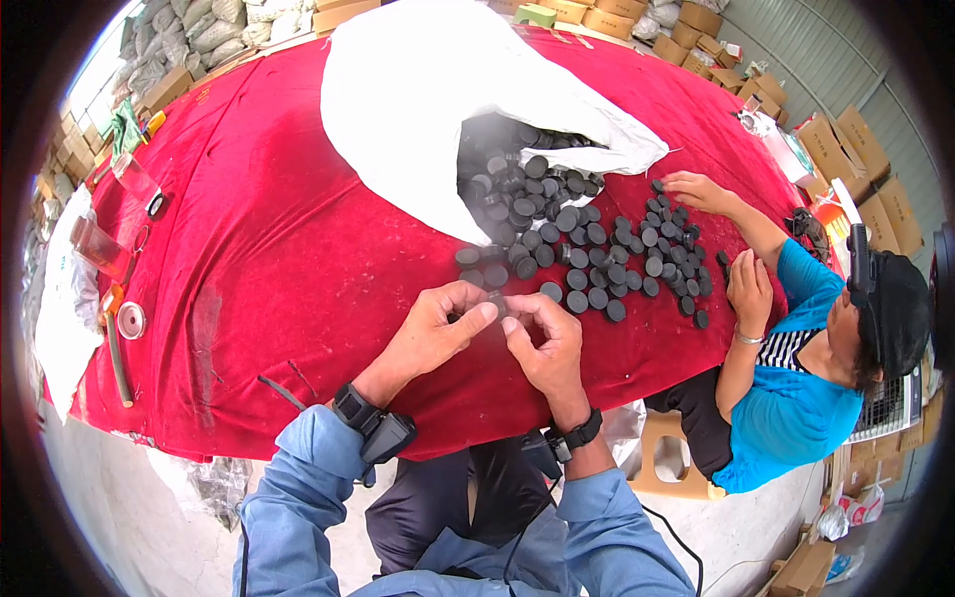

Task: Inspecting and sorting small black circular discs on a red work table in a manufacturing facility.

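My left hand [438, 326] and my right hand [547, 343] meet at the near side of the red-covered table. Between their fingertips they pinch one small black round cap [498, 301], partly hidden by the fingers. Just beyond my hands lies a loose spread of similar black caps [597, 261], several of them close to my right hand. More caps spill from the mouth of a large white sack [398, 99] lying on the table; a blurred patch hides some of them.
A co-worker in a blue top [806, 388] sits at the right, one hand [696, 189] at the caps' edge. On the left lie clear jars [99, 247], a hammer [117, 348] and a round ring-shaped part [130, 319]. Cardboard boxes [846, 149] stand beyond the red cloth [288, 229].
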The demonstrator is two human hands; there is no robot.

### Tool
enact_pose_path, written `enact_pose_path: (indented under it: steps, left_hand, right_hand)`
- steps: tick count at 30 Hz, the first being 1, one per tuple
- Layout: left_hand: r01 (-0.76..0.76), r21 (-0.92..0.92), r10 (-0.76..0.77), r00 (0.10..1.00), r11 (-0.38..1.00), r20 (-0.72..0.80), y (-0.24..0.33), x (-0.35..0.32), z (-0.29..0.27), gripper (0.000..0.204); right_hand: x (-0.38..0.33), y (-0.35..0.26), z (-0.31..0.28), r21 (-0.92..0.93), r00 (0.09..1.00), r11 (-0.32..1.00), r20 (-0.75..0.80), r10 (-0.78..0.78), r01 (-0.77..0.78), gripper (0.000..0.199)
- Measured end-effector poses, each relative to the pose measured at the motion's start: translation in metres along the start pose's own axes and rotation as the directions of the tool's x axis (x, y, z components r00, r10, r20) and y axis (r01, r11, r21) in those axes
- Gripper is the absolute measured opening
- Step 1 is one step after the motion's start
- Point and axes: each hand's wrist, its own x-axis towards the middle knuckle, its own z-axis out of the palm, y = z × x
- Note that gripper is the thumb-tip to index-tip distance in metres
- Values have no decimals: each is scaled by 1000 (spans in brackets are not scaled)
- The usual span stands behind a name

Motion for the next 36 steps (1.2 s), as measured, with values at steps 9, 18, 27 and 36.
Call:
enact_pose_path:
  steps: [9,18,27,36]
  left_hand:
    - [-15,59,16,1000,998,-19,2,0,1,23]
    - [85,3,-85,995,996,51,6,-1,-3,39]
    - [38,72,-46,994,997,101,3,-2,-3,49]
    - [22,48,-28,993,999,113,1,-1,-4,42]
  right_hand:
    - [0,3,0,-121,994,988,-47,-99,92,13]
    - [2,-3,2,-57,995,994,18,-93,94,30]
    - [1,3,2,-76,992,989,-7,-126,125,34]
    - [1,13,3,-36,994,996,-67,-89,87,24]
